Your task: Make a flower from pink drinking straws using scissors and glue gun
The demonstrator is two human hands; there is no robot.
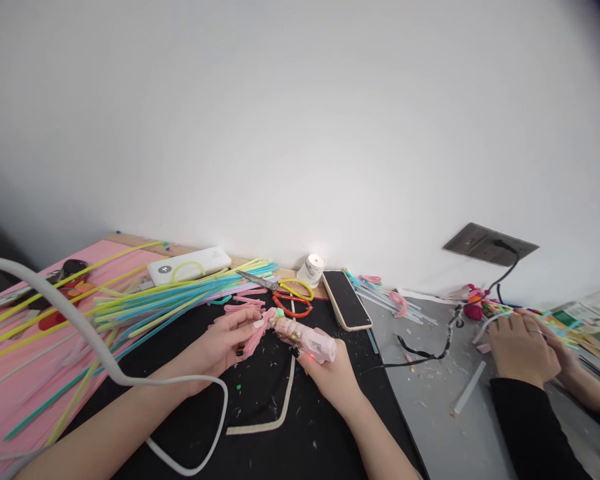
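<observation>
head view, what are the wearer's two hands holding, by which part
The left hand pinches a pink fuzzy bundle by its left side; the right hand grips a pale pink tool toward its rear.

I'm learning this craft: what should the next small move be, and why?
Perhaps steady the pink fuzzy piece with the left hand: it is pinched there, and the right hand holds the pink tool with its tip close to the green bit.

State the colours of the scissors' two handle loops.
One yellow, the other orange-red; the scissors show best in the head view.
</observation>
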